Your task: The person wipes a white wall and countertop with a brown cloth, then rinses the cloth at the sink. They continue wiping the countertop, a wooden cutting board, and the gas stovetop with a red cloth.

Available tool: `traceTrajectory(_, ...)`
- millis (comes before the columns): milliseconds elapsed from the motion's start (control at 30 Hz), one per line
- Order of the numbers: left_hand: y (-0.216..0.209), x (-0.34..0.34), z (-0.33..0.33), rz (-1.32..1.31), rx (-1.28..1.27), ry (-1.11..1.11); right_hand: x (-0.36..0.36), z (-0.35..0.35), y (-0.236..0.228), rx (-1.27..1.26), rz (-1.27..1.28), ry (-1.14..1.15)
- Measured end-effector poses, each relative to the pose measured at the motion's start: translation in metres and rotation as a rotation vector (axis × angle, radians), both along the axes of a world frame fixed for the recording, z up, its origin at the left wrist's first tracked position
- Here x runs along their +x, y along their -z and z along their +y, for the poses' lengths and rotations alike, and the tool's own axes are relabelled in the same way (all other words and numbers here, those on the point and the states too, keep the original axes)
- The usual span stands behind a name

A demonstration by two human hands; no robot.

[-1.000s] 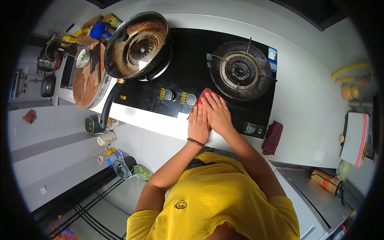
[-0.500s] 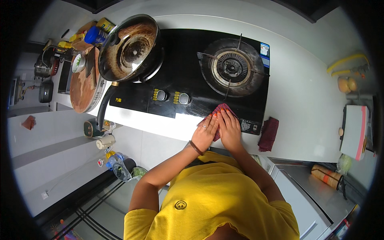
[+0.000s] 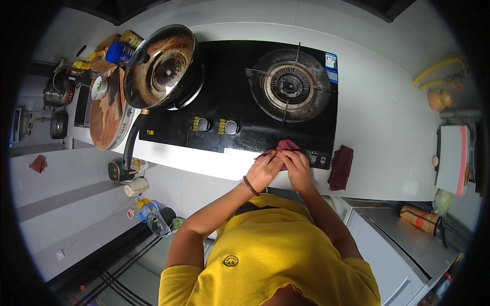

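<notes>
Side by side at the front edge of the black gas stove [image 3: 229, 92], my left hand [image 3: 264, 170] and my right hand [image 3: 299, 171] both pinch a dark red checked cloth [image 3: 287, 146]. The fingers of both hands are bent together over it, and the cloth is bunched up between and beyond them. A second dark red cloth [image 3: 341, 168] lies folded on the white counter, just right of the stove and my right hand. Two control knobs [image 3: 231, 127] are on the stove's front, left of my hands. The bare right burner [image 3: 290, 86] with its pan support is beyond them.
A lidded wok [image 3: 166, 71] stands on the left burner, its black handle [image 3: 133, 140] reaching past the counter edge. Left of it, a round wooden chopping board [image 3: 104, 125] carries a cleaver [image 3: 115, 86] and a white bowl [image 3: 99, 87] with green bits.
My hands have drawn slightly toward me, and their stretched fingers have curled in. The cloth, flatter before, is now bunched up. The whole view has shifted a little.
</notes>
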State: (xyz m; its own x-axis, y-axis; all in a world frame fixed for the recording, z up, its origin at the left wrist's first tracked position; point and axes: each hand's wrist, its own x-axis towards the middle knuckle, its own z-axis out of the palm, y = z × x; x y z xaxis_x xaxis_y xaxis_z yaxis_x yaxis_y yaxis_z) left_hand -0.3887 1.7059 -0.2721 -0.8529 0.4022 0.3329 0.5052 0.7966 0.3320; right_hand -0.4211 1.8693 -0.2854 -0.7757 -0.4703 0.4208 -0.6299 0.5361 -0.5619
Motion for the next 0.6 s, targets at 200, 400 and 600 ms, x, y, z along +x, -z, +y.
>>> traceTrajectory(200, -0.007, -0.040, 0.033, 0.052, -0.014, -0.040, -0.035, 0.017, -0.008, 0.053, 0.050, 0.223)
traceTrajectory(400, 0.003, -0.035, 0.034, -0.218, 0.056, -0.084, -0.030, 0.018, -0.006, 0.203, -0.105, 0.262)
traceTrajectory(600, -0.003, -0.015, 0.011, -0.220, 0.086, -0.030, -0.007, 0.006, -0.010, 0.237, -0.174, 0.145)
